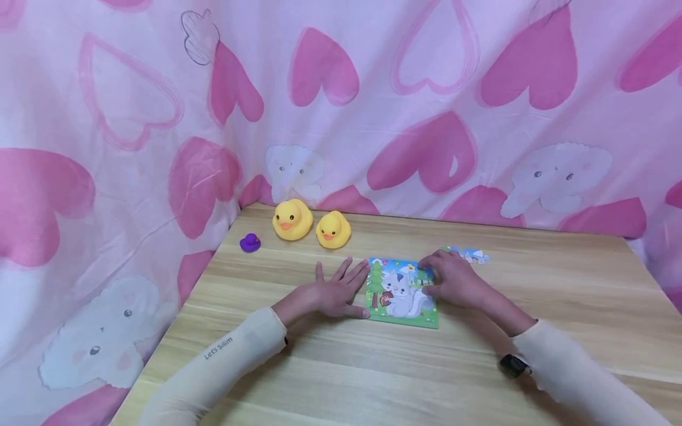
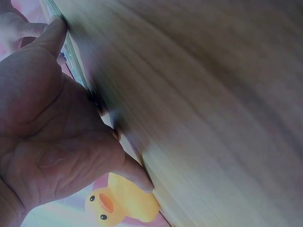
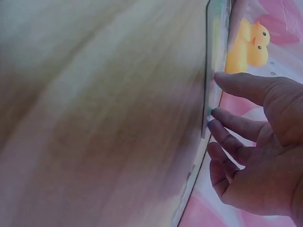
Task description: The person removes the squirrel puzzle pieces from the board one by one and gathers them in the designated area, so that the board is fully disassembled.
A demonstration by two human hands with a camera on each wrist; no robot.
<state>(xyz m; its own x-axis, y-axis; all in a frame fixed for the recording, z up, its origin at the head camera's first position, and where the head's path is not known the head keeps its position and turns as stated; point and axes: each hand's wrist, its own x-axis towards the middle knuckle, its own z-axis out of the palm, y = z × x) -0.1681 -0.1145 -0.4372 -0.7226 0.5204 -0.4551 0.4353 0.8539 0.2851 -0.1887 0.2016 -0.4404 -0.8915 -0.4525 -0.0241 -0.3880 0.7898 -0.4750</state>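
Note:
A square jigsaw puzzle (image 1: 399, 310) with a grey-white squirrel holding an acorn lies flat on the table. Along its left edge rests my left hand (image 1: 337, 296), fingers spread, with the thumb reaching the lower left corner. My right hand (image 1: 457, 281) is over the puzzle's right side, thumb and fingertips touching its surface and the palm raised. In the right wrist view, the thumb (image 3: 241, 87) and the nearest fingers stand apart on the board, while the outer fingers bend inward. The right hand hides part of the picture's right edge. Just behind it lie loose puzzle pieces (image 1: 474, 255).
Two yellow rubber ducks (image 1: 293, 220) stand at the back left of the wooden table (image 1: 341, 378), one larger than the other. A small purple duck (image 1: 250, 242) is left of them. A pink heart-patterned curtain (image 1: 330, 142) hangs behind the table and along its left side.

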